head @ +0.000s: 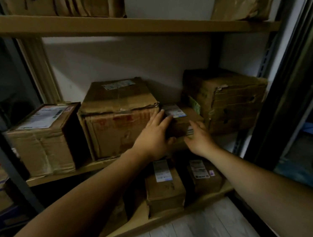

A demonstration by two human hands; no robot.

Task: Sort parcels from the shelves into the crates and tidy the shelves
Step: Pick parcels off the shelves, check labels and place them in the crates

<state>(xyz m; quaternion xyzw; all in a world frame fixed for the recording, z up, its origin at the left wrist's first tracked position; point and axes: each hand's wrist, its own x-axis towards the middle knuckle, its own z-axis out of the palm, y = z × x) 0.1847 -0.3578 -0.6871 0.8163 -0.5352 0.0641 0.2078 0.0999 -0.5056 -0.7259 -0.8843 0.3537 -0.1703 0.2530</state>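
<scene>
- Parcel sits on the middle shelf, wedged between two bigger boxes, long axis running back toward the wall.
- Left hand presses its left side, fingers spread.
- Right hand touches the front right corner, fingers loose; neither has closed.

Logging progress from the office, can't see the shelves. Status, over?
Left hand and right hand open, flanking the small parcel on the middle shelf. Parcel not lifted. Wedged between two big boxes, left and right.
</scene>
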